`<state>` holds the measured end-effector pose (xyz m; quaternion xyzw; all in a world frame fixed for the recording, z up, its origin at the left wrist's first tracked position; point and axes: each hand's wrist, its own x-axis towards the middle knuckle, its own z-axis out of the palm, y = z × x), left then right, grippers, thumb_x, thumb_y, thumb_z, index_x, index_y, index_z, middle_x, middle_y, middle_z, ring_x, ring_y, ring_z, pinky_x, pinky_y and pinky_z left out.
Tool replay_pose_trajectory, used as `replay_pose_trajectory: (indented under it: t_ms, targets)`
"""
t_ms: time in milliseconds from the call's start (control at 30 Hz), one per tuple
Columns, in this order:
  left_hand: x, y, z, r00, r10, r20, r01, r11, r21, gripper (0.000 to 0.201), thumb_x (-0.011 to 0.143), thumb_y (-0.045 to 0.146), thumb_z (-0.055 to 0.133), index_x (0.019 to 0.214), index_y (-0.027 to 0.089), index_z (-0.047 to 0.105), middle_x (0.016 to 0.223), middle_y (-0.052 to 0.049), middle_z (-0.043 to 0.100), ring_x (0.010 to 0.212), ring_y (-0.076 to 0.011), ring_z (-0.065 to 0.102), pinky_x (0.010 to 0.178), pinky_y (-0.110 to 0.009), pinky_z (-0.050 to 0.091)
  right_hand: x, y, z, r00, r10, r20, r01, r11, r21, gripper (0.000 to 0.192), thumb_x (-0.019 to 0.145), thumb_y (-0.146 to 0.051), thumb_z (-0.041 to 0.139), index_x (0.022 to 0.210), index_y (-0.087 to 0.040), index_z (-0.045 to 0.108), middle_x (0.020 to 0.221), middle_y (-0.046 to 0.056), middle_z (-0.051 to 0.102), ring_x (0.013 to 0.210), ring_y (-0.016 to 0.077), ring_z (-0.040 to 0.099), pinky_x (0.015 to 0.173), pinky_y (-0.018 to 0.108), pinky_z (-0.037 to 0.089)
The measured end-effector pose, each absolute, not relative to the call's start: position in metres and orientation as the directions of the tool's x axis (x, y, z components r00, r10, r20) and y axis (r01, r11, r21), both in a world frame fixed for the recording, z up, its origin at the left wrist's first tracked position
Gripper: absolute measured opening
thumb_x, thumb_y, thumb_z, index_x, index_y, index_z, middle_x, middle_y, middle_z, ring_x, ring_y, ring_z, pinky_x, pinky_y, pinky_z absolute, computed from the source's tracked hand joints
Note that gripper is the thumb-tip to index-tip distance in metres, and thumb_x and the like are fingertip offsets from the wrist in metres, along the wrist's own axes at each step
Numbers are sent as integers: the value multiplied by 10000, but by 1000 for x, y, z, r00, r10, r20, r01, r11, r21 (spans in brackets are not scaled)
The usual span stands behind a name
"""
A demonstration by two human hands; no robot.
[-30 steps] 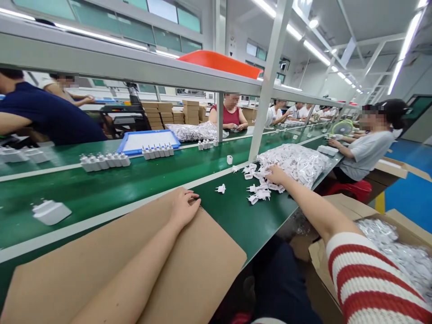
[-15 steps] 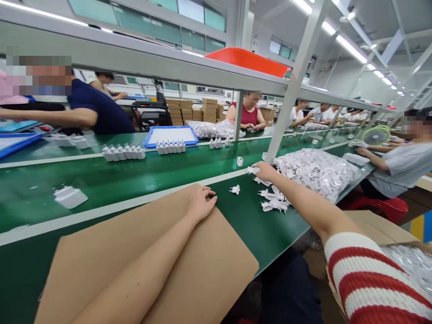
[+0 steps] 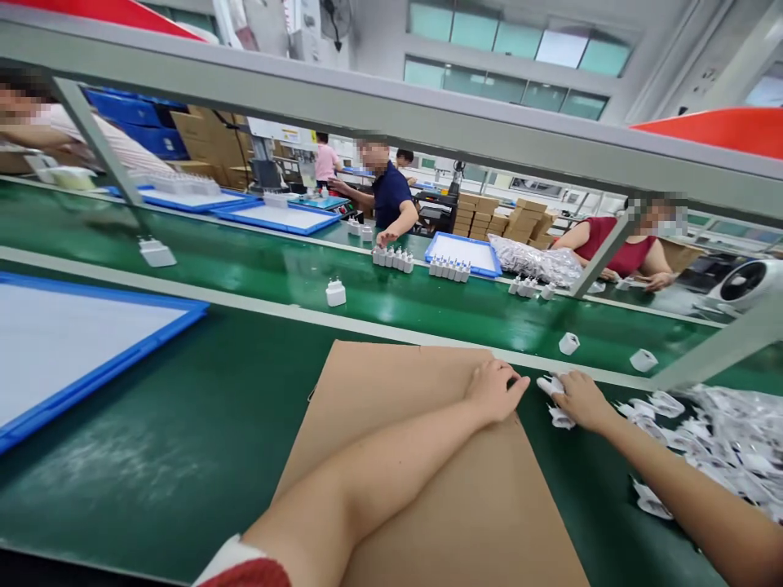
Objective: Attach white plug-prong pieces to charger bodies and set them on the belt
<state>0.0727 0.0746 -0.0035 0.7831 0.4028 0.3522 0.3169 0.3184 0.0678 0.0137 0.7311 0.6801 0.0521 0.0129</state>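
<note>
My left hand [image 3: 494,390] rests on the far right corner of a flat brown cardboard sheet [image 3: 422,456], its fingers loosely bent and apart, with nothing in them. Just to its right, my right hand [image 3: 580,399] pinches a white two-pin plug piece [image 3: 549,385]. Another white plug piece [image 3: 561,418] lies on the green bench directly below those fingers. Beside my right forearm is a loose heap of similar plug pieces [image 3: 691,432], some partly hidden by the arm.
White charger bodies [image 3: 569,343] stand singly on the green belt [image 3: 269,281] beyond the pale strip. A blue-rimmed tray [image 3: 140,346] lies at left. A bag of white parts [image 3: 746,416] sits at right by a slanting post. Co-workers sit opposite; one reaches toward a row of chargers [image 3: 392,259].
The view has swung left, bringing the tray in. My right hand has come back from the plug pieces toward my left hand, carrying one. My left hand stays on the cardboard.
</note>
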Motion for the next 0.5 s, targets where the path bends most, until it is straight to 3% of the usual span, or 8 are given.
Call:
replay_pose_trajectory:
  t_ms: [100,267,367,500]
  targets:
    - [72,72,-2,433,858,275,411,-460,787,368,1033,491,497,1051,229,754,1261,-72,683,1261,-267,580,1168,-455,427,318,38,2,-158,986,62,985,152,83,516,835,-293,526,1304,-158,693,1324,177,696,1349,358,563,1192,506,382]
    - [72,73,-2,446,855,264,421,-460,781,369,1030,492,493,1047,236,759,1289,-71,671,1283,-270,566,1181,-450,414,308,2,19,-206,978,-15,975,204,-83,571,697,-147,526,1233,-195,717,1353,142,698,1454,377,490,1208,603,360]
    - [72,73,-4,455,852,258,418,-460,783,373,1027,492,491,1056,238,762,1301,-79,662,1294,-283,559,1183,-465,409,297,-8,38,-165,986,11,975,164,-151,547,623,-72,498,1091,-209,746,1200,125,757,1294,329,639,1182,539,409]
    - [74,77,-11,426,852,304,339,-462,820,351,1009,475,524,975,223,767,1232,-99,687,1242,-300,586,1159,-495,421,278,-16,59,-42,984,174,939,99,-329,421,662,-118,520,1023,-203,719,1081,122,744,1043,289,723,972,426,550]
